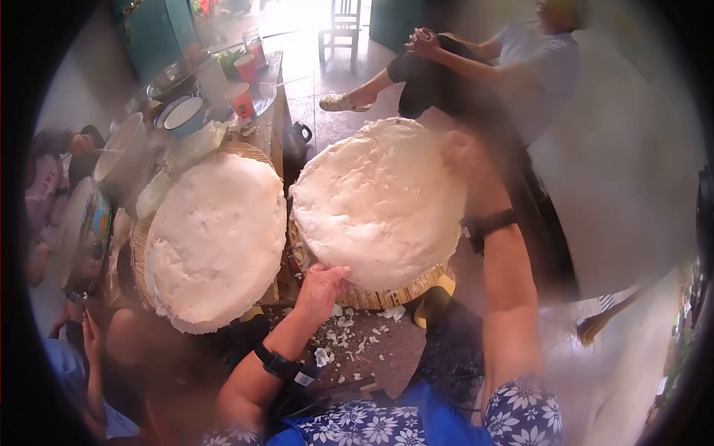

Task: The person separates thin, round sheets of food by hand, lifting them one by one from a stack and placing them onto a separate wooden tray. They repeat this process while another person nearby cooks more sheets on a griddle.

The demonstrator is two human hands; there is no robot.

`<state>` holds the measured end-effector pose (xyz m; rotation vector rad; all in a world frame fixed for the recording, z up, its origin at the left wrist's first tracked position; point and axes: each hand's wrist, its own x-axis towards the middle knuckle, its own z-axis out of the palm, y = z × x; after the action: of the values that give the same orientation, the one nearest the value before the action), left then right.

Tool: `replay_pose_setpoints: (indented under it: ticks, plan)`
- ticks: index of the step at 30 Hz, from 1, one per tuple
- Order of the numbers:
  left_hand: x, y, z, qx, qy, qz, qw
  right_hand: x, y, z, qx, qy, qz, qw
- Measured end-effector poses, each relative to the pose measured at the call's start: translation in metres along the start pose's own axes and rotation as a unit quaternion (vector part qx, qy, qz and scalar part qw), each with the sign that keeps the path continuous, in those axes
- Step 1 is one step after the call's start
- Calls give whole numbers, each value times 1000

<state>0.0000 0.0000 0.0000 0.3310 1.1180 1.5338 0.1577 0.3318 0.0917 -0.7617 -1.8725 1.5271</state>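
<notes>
Over the right woven tray (pixel 394 299), its near edge bare, is 1 pale, lumpy, ragged-rimmed round (pixel 375 201) of 2; the left round (pixel 216 238) covers most of the left woven tray (pixel 249 151), just beside. Left hand (pixel 326 286) pinches the near rim; right hand (pixel 462 152) meets the right rim, grip too blurred to tell.

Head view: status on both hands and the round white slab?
Left hand grips near edge; right hand at right edge, blurred, grip unclear. Round white slab over woven tray. Second slab close on left. No obstruction visible.
</notes>
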Motion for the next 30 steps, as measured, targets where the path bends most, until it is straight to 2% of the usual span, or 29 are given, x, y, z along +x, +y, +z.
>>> replay_pose_setpoints:
  ticks: [2, 3, 5, 6, 9, 10, 13, 16, 19, 21, 24, 28, 30]
  plan:
    - [-2, 22, -4, 33, 11, -3, 999, 11, -20, 9, 7, -52, -62, 997]
    - [47, 41, -29, 93, -3, 47, 995, 51, 7, 19, -2, 30, -153, 988]
    - [11, 0, 5, 22, 2, -33, 999, 28, 20, 5, -138, 114, -112, 978]
    - [-2, -2, 7, 15, 8, -59, 998, 20, 27, 9, -226, 142, -141, 953]
    - [11, 25, -9, 49, 6, -72, 996, 49, 37, 30, -370, 255, -35, 892]
    - [14, 19, -10, 47, -1, -84, 995, 45, 50, 27, -324, 288, -60, 899]
    - [14, -6, -4, 29, -21, -89, 995, 5, 68, 4, -237, 291, -70, 924]
    - [11, -6, -2, -6, -12, -95, 995, -36, 53, -3, -142, 242, 22, 960]
    - [11, -5, 1, -43, -24, -94, 994, -75, 34, -8, -86, 215, 65, 971]
    - [12, -11, 1, -48, -34, -79, 995, -99, 27, -7, -76, 205, 111, 969]
    - [11, -8, -2, 113, 4, -61, 992, -120, 35, -2, -88, 172, 146, 970]
    - [7, -2, 2, 141, 26, -81, 986, -124, 58, -4, -93, 152, 146, 973]
    - [6, -1, 1, 152, 30, -78, 985, -118, 76, -3, -148, 152, 130, 968]
